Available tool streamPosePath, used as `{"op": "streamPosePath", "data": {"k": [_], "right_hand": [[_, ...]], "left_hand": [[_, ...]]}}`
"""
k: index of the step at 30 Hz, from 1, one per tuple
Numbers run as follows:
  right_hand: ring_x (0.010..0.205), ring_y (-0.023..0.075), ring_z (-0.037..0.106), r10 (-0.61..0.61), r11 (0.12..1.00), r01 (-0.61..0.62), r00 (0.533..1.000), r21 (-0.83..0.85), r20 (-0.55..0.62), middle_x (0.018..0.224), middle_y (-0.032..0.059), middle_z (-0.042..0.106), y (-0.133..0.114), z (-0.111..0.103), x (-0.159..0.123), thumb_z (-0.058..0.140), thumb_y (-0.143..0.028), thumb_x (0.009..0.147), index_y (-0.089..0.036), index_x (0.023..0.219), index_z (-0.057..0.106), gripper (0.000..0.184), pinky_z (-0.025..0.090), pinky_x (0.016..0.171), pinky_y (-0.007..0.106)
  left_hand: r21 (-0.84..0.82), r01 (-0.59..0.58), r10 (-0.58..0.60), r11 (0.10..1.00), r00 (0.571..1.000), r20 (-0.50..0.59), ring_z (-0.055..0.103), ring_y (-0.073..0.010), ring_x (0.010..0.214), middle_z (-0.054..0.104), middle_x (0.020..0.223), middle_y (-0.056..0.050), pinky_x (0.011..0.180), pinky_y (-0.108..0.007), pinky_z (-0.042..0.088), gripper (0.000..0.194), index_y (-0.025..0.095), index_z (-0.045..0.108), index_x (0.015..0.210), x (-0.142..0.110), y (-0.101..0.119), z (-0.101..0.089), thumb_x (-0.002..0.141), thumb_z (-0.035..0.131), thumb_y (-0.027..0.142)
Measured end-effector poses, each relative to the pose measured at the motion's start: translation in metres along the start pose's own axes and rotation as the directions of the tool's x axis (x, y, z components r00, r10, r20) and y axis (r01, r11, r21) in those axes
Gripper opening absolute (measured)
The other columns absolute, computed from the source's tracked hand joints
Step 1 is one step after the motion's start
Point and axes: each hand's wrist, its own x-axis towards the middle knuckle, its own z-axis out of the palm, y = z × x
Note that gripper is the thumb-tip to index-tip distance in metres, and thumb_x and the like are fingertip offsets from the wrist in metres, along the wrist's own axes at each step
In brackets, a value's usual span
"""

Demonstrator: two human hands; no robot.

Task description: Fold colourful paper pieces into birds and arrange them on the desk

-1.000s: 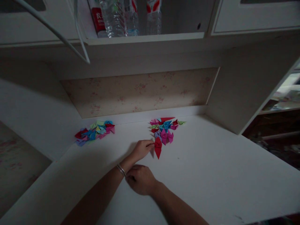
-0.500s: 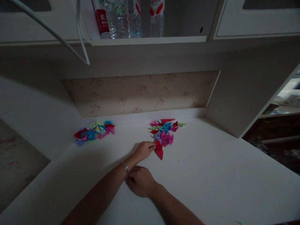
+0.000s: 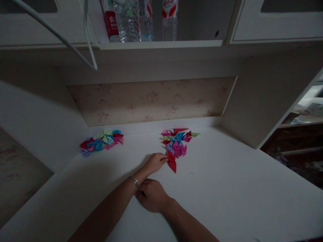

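My left hand (image 3: 155,162), with a silver bangle at the wrist, reaches to the right and pinches the left edge of a red origami figure (image 3: 172,162). That figure lies at the near end of a cluster of folded-paper pieces, just below a magenta origami figure (image 3: 179,150) and a lavender one (image 3: 170,147). Curled into a loose fist, my right hand (image 3: 152,195) rests on the white tabletop against the left wrist. Its fingertips are partly hidden. A second heap of colourful origami (image 3: 102,142) lies at the back left.
Several plastic bottles (image 3: 169,20) stand in an open cupboard above the table (image 3: 227,188). A white cable (image 3: 58,37) hangs at the upper left. Side panels (image 3: 242,101) enclose the back of the table, and a cluttered shelf (image 3: 308,114) shows at the far right.
The red origami figure has shifted very slightly right and toward me with my left hand still on it. My right hand has stayed in place.
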Motion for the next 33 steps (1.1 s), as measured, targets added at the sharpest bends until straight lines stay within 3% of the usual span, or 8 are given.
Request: {"op": "streamPosePath", "data": {"k": [6,9,14,18,25,33], "right_hand": [[0.078,0.0152,0.063,0.002,0.999,-0.003,1.0,0.041,0.015,0.084,0.001,0.07,0.0,-0.001,0.0,0.051,-0.019,0.081,-0.02,0.08,0.066,0.015,0.044,0.071,0.022],[0.081,0.0139,0.063,0.001,0.996,-0.003,1.0,0.086,0.021,0.087,-0.0009,0.07,-0.002,-0.004,0.0,0.05,-0.016,0.08,-0.022,0.082,0.066,0.017,0.044,0.075,0.021],[0.081,0.0119,0.062,0.004,0.99,-0.006,1.0,0.139,0.017,0.09,-0.0025,0.069,-0.005,-0.008,0.001,0.05,-0.013,0.079,-0.023,0.083,0.065,0.019,0.043,0.077,0.019],[0.078,0.0112,0.061,0.017,0.984,-0.019,1.0,0.175,0.017,0.087,-0.0035,0.068,-0.006,-0.01,0.003,0.05,-0.011,0.077,-0.023,0.079,0.064,0.019,0.043,0.075,0.019],[0.075,0.0102,0.06,0.063,0.977,-0.064,0.998,0.201,0.015,0.083,-0.0043,0.067,-0.01,-0.011,0.004,0.049,-0.01,0.078,-0.023,0.076,0.064,0.02,0.041,0.071,0.018],[0.073,0.0103,0.059,0.096,0.977,-0.097,0.995,0.189,0.018,0.083,-0.0024,0.066,-0.012,-0.008,0.005,0.049,-0.014,0.082,-0.022,0.078,0.065,0.018,0.04,0.069,0.018]], "left_hand": [[-0.065,0.033,-0.035,0.997,0.999,-0.028,0.061,-0.0151,0.07,0.072,0.085,-0.003,0.065,-0.023,0.044,0.027,0.021,0.074,0.093,-0.004,-0.001,-0.006,0.081,0.051,0.023],[-0.162,0.107,-0.118,0.981,0.991,-0.061,0.059,-0.0136,0.061,0.071,0.082,-0.004,0.06,-0.023,0.044,0.026,0.019,0.073,0.093,-0.013,-0.009,-0.014,0.08,0.052,0.028],[-0.401,0.264,-0.329,0.877,0.939,-0.102,0.056,-0.0113,0.055,0.069,0.081,-0.005,0.052,-0.023,0.043,0.029,0.015,0.07,0.094,-0.041,-0.025,-0.028,0.075,0.058,0.033],[-0.523,0.314,-0.427,0.793,0.898,-0.109,0.051,-0.0096,0.051,0.066,0.073,-0.003,0.05,-0.022,0.04,0.028,0.013,0.069,0.09,-0.067,-0.024,-0.037,0.07,0.061,0.032],[-0.655,0.281,-0.47,0.701,0.873,-0.129,0.053,-0.0102,0.058,0.066,0.079,-0.004,0.054,-0.022,0.04,0.028,0.013,0.068,0.093,-0.103,-0.015,-0.042,0.072,0.061,0.031],[-0.681,0.291,-0.469,0.672,0.879,-0.087,0.051,-0.0099,0.056,0.065,0.075,-0.003,0.052,-0.022,0.038,0.028,0.012,0.068,0.091,-0.11,-0.02,-0.039,0.072,0.06,0.031]]}}
